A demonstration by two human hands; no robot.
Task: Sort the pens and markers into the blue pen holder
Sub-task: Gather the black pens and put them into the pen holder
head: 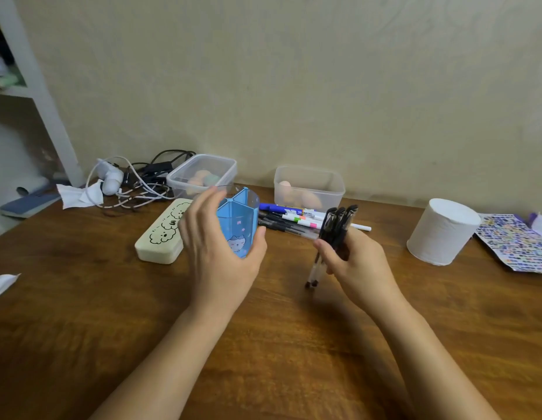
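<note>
Blue pen holder [239, 222] stands mid-table, looks empty inside; left hand [216, 250] wraps around it. Right hand [353, 262] grips bunch of black pens [332, 237], tips down, just beside holder. Nothing sorted yet, I think. Pile of pens and markers [289, 218] waits behind. Pencil case [162, 234] crowds holder's left; front of table [263, 344] bare, lots of room.

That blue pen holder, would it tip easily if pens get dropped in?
Probably: the blue pen holder looks like thin, light plastic and seems empty. The left hand wrapped around it should steady it. Its smooth wall may be slippery.
</note>
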